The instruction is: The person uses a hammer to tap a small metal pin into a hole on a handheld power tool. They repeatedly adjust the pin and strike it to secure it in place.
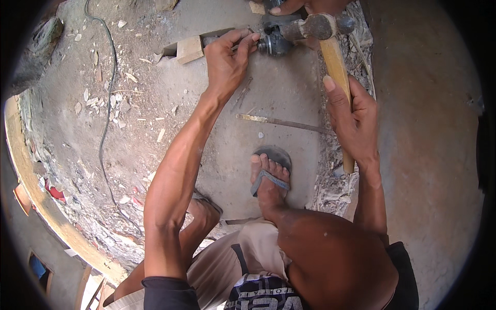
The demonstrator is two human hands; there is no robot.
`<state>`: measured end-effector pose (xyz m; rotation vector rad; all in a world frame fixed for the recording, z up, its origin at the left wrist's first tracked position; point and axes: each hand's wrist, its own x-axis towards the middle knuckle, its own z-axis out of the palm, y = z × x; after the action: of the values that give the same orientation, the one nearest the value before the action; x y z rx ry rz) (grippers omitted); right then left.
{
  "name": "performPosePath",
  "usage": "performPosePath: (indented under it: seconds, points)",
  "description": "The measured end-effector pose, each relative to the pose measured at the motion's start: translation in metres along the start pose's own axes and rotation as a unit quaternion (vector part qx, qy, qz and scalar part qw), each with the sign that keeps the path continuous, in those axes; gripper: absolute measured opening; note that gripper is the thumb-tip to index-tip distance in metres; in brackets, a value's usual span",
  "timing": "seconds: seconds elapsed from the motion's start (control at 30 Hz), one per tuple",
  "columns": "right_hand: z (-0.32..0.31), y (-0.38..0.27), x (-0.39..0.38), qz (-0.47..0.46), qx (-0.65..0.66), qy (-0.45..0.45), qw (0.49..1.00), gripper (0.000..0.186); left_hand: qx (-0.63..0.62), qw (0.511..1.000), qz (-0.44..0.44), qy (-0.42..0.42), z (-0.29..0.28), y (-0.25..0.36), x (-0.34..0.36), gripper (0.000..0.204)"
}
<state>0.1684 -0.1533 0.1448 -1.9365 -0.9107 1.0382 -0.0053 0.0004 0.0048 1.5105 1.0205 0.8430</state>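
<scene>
My right hand (354,118) is wrapped round the wooden handle of a hammer (337,67). The hammer's dark metal head is at the top, over or against a black tool (276,42) whose kind I cannot make out. My left hand (227,59) has thumb and fingers pinched together at the left end of that black tool; what they hold is hidden. Just left of these fingers lies a wooden block (189,49). Another person's hand (310,6) reaches in at the top edge, by the far side of the black tool.
A flat, narrow strip (284,122) lies on the floor between my arms. On the left, a dark cable (109,82) runs among scattered wood chips (95,102). My sandalled foot (269,178) rests below the strip. A rough, broken edge (333,194) borders the smooth ground at right.
</scene>
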Motion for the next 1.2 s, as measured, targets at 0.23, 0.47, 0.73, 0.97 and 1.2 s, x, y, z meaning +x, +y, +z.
performPosePath:
  seconds: [0.23,0.47,0.73,0.97,1.2]
  points:
    - [0.004,-0.003,0.009,-0.105,-0.092,0.006,0.990,0.033,0.126,0.985,0.117,-0.009,-0.003,0.004,0.005,0.013]
    - [0.009,-0.009,0.013,-0.156,-0.159,0.006,0.975,0.033,0.225,0.947,0.229,-0.031,-0.011,0.002,0.011,0.014]
    - [0.024,-0.011,0.029,-0.201,-0.289,-0.001,0.936,0.029,0.178,0.940,0.291,-0.027,-0.010,-0.005,0.009,0.019]
    - [0.027,0.004,0.024,-0.304,-0.253,0.075,0.915,0.028,0.196,0.921,0.336,0.003,-0.009,-0.014,0.007,0.021]
    - [0.029,0.001,0.022,-0.292,-0.262,0.063,0.918,0.022,0.204,0.927,0.314,-0.023,-0.011,-0.009,0.008,0.021]
